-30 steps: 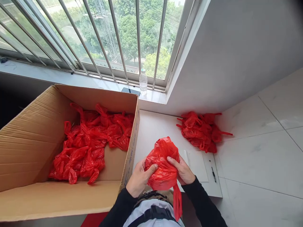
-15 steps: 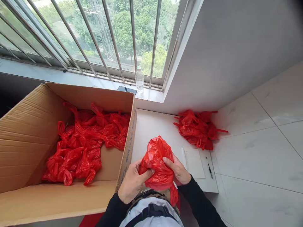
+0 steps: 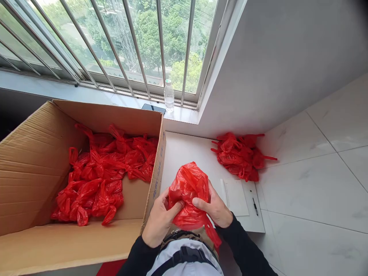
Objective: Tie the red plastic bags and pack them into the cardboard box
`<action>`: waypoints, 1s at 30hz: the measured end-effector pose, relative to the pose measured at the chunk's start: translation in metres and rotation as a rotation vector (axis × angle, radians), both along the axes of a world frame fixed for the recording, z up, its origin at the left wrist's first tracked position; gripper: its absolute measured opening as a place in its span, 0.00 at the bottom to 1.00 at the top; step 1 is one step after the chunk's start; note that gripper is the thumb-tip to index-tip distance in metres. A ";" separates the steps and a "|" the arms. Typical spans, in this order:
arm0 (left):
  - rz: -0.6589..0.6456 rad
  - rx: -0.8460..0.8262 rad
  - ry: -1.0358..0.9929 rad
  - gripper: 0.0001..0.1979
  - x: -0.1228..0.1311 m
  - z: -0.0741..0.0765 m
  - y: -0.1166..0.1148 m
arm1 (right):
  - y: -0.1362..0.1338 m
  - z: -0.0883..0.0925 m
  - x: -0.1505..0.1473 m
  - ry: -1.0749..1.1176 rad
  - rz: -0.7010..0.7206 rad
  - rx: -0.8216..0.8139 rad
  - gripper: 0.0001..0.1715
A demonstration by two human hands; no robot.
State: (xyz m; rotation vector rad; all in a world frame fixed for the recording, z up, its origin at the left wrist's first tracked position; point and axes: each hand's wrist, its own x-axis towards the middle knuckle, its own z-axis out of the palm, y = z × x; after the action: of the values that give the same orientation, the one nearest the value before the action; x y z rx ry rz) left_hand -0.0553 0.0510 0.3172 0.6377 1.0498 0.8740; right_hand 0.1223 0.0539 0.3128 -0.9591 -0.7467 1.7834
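Note:
A crumpled red plastic bag (image 3: 191,184) is between my two hands, in front of my body. My left hand (image 3: 161,220) grips its left side, thumb pressed on the front. My right hand (image 3: 215,207) holds the right side, its thumb also on the front and the fingers behind, partly hidden. One end of the bag hangs down beside my right wrist. What the bag contains cannot be made out. To the left, several knotted red bags (image 3: 97,168) lie inside a large open cardboard box (image 3: 31,165).
More red bags (image 3: 238,155) lie heaped at the back right of a white table (image 3: 184,149). Nearer are a notebook (image 3: 237,197) and a black pen (image 3: 255,207). A clear bottle (image 3: 169,96) and a phone (image 3: 153,109) rest on the windowsill.
The bag has turned a little in my hands and its hanging end has swung to the right. My right thumb has moved left across the front of it.

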 end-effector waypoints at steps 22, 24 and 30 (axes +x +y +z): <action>-0.015 -0.022 0.021 0.17 -0.003 -0.008 -0.006 | 0.003 -0.004 -0.001 0.013 -0.088 -0.026 0.38; -0.019 -0.014 0.000 0.21 -0.003 -0.003 -0.009 | 0.004 -0.006 0.000 0.002 -0.153 -0.028 0.36; -0.055 0.046 -0.004 0.27 -0.001 0.002 -0.012 | 0.003 -0.013 0.003 0.005 -0.245 -0.080 0.35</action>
State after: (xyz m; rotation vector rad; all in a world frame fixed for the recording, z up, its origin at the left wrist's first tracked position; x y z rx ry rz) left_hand -0.0566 0.0385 0.3195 0.7005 1.0063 0.8528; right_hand 0.1256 0.0571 0.3002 -1.0511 -0.5329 1.6092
